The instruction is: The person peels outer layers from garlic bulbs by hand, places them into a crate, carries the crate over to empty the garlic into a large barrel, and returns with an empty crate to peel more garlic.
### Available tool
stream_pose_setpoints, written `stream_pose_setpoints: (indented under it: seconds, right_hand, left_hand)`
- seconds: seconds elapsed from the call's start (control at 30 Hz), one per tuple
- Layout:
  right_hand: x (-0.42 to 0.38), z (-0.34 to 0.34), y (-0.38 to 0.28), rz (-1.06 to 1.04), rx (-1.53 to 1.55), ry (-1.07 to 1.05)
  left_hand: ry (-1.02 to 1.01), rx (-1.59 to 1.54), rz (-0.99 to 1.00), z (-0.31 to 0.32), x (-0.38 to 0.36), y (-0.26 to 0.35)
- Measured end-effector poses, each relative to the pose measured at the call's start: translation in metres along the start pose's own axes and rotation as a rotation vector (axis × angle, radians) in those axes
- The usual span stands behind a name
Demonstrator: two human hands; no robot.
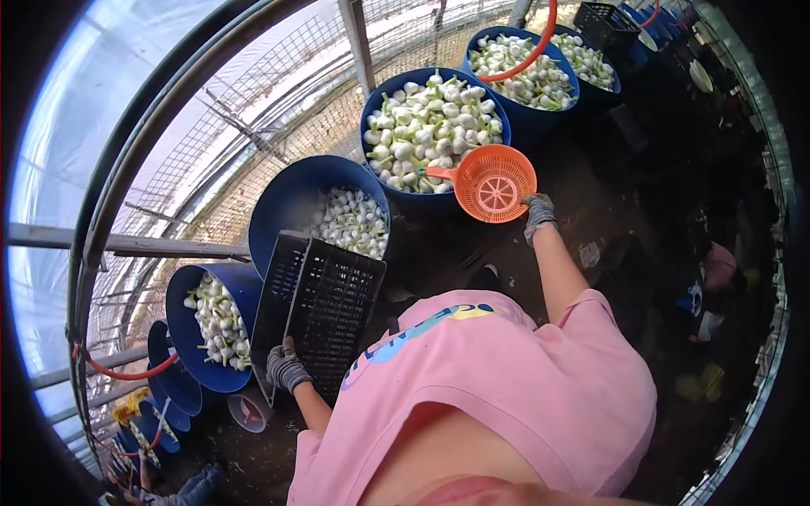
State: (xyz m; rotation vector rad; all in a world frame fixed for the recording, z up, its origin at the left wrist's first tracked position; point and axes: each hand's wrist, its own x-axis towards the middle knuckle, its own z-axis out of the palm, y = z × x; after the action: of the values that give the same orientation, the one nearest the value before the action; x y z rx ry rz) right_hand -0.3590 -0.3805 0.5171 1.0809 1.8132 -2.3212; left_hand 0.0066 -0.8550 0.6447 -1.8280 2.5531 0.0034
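My left hand (287, 367), in a grey striped glove, is closed on the edge of a black plastic crate (333, 295). The crate is tilted, its upper end against a blue barrel (274, 198) with white bulbs (353, 221) inside. My right hand (540, 212), gloved too, grips the rim of an orange colander (496, 182). Its handle points left, over the near rim of another blue barrel (368, 110). That barrel is heaped with white, garlic-like bulbs (430, 126) with short green stems. Part of my right fingers is hidden behind the colander's rim.
More blue barrels of bulbs stand at the upper right (527, 72) and lower left (218, 320). A red hose (540, 42) hangs over the far barrels. Wire mesh (253, 110) runs behind the row. A person (190, 489) is at the lower left. The floor (607, 198) is dark.
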Motion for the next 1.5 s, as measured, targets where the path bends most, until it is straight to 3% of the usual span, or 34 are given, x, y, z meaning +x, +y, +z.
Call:
stream_pose_setpoints:
  seconds: [0.07,0.23,0.33,0.43,0.53,0.7,0.8,0.93,1.0,1.07,1.13,1.2,1.27,1.33,1.37,1.4,1.43,1.47,1.5]
  right_hand:
    - [0.021,-0.087,0.017,0.076,0.157,0.14]
    - [0.037,-0.263,0.026,0.257,0.334,0.41]
    - [0.042,-0.335,0.035,0.317,0.363,0.504]
    - [0.051,-0.36,0.008,0.357,0.395,0.492]
    - [0.075,-0.37,-0.009,0.331,0.554,0.447]
    - [0.141,-0.362,-0.04,0.283,0.547,0.313]
    - [0.152,-0.342,-0.094,0.213,0.64,0.345]
    - [0.228,-0.345,-0.136,0.152,0.736,0.349]
    - [0.259,-0.353,-0.149,0.153,0.755,0.391]
    - [0.296,-0.352,-0.178,0.144,0.731,0.407]
    - [0.32,-0.347,-0.206,0.177,0.669,0.448]
    - [0.362,-0.343,-0.225,0.168,0.673,0.448]
    - [0.382,-0.336,-0.239,0.174,0.688,0.455]
    - [0.4,-0.319,-0.273,0.158,0.725,0.479]
    - [0.416,-0.315,-0.281,0.165,0.726,0.481]
    - [0.435,-0.312,-0.288,0.171,0.725,0.476]
    - [0.454,-0.308,-0.293,0.183,0.723,0.457]
    - [0.476,-0.306,-0.299,0.197,0.719,0.431]
    - [0.494,-0.306,-0.304,0.214,0.709,0.398]
  left_hand:
    - [0.092,0.059,0.094,-0.013,-0.013,0.036]
    - [0.073,-0.042,0.252,-0.037,-0.061,0.138]
    - [0.109,-0.108,0.361,-0.047,-0.1,0.201]
    - [0.095,-0.19,0.44,-0.045,-0.116,0.263]
    - [0.099,-0.215,0.505,-0.048,-0.132,0.323]
    - [0.148,-0.189,0.556,-0.07,-0.165,0.443]
    - [0.242,-0.186,0.592,-0.073,-0.15,0.501]
    - [0.452,-0.171,0.64,-0.063,-0.155,0.562]
    - [0.331,-0.277,0.612,-0.031,-0.155,0.578]
    - [-0.028,-0.351,0.627,0.001,-0.165,0.595]
    - [-0.294,-0.114,0.693,0.024,-0.187,0.617]
    - [-0.76,-0.105,0.704,0.033,-0.197,0.656]
    - [-0.752,-0.044,0.808,0.015,-0.189,0.713]
    - [-0.517,-0.169,1.038,-0.016,-0.173,0.796]
    - [-0.419,-0.468,0.981,0.001,-0.145,0.827]
    - [-0.463,-0.717,0.947,-0.055,-0.172,0.876]
    - [-0.342,-0.907,0.993,-0.048,-0.147,0.914]
    - [-0.331,-0.978,0.894,-0.094,-0.176,0.954]
    - [-0.475,-1.191,0.832,-0.116,-0.19,0.989]
